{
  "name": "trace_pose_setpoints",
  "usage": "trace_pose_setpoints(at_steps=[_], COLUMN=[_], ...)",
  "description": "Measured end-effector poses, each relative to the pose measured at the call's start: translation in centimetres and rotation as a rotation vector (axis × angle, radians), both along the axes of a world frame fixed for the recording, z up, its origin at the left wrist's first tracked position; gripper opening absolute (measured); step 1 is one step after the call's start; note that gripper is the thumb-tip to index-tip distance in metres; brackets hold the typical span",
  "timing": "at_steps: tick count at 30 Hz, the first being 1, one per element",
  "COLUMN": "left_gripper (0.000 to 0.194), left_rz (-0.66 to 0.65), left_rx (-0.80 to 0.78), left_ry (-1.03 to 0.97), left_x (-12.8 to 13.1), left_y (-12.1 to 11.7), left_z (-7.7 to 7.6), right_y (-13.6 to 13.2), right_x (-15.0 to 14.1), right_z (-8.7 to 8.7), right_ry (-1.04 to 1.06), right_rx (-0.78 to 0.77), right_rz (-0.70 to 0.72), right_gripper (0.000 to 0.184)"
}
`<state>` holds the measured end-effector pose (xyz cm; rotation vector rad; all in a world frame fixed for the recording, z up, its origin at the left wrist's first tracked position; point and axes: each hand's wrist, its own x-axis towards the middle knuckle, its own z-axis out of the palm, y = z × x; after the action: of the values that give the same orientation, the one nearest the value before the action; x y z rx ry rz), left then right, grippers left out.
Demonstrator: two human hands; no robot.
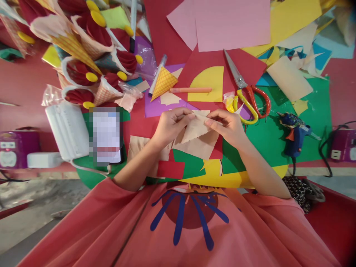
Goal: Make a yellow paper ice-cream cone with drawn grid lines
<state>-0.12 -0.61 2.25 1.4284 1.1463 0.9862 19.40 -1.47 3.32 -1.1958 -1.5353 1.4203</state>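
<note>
Between my two hands is a beige fabric piece (197, 128) with zigzag-cut edges, partly folded over. My left hand (175, 124) pinches its upper left part between thumb and fingers. On the right side, my right hand (226, 126) pinches the same piece near its edge. Under my left forearm lies another beige fabric piece (136, 146). Just beyond my hands are an orange pen (191, 90), a yellow quarter-circle (205, 81) and a small yellow checked cone (164, 82). Scissors (241, 83) with red and yellow handles lie beyond my right hand.
A blue glue gun (296, 139) lies at the right on green sheet (258, 148). At the left are a phone (107, 137), a white power bank (68, 129) and several fabric cones (83, 70). Pink sheets (233, 26) and scraps cover the far side.
</note>
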Motion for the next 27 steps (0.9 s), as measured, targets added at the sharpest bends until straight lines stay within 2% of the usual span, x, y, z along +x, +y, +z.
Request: trace_pose_setpoints(at_steps=[4,7,10,11,14,16,18,20,21,23,25,27], left_gripper=[0.019,0.026,0.037,0.041,0.046,0.045,0.044,0.042,0.042,0.042,0.042,0.042], left_rz=[0.028,0.050,0.146,0.187,0.274,0.309,0.333,0.341,0.339,0.332,0.332,0.333], left_rx=[-0.047,-0.043,-0.013,0.004,0.053,0.079,0.097,0.099,0.097,0.099,0.116,0.130], left_ry=[-0.075,-0.088,-0.090,-0.084,-0.040,-0.009,0.009,0.007,0.002,-0.005,0.001,0.011], left_x=[0.1,0.3,0.6,0.7,0.9,1.0,1.0,0.9,0.9,0.8,0.9,0.9], left_y=[0.1,0.0,-0.2,-0.3,-0.6,-0.6,-0.6,-0.6,-0.6,-0.7,-0.7,-0.8], left_z=[0.1,0.0,-0.2,-0.2,-0.2,-0.2,-0.2,-0.2,-0.2,-0.3,-0.5,-0.5], right_y=[0.3,0.2,0.0,-0.2,-0.7,-1.2,-1.7,-2.1,-2.3,-2.3,-2.1,-1.7], right_x=[0.3,0.3,0.0,-0.2,-0.6,-0.8,-1.0,-1.3,-1.4,-1.7,-1.9,-1.9], right_z=[0.1,-0.2,-0.5,-0.6,-0.6,-0.3,0.0,0.4,0.5,0.8,0.9,0.8], right_ry=[-0.029,-0.049,-0.058,-0.065,-0.118,-0.170,-0.212,-0.234,-0.227,-0.215,-0.137,-0.050], right_rx=[0.016,0.044,0.134,0.173,0.332,0.466,0.619,0.689,0.641,0.364,0.104,-0.071], right_rz=[-0.074,-0.166,-0.261,-0.267,-0.254,-0.298,-0.322,-0.234,-0.167,-0.075,-0.060,-0.049], right_gripper=[0.027,0.029,0.024,0.027,0.055,0.061,0.042,0.006,0.013,0.028,0.032,0.034])
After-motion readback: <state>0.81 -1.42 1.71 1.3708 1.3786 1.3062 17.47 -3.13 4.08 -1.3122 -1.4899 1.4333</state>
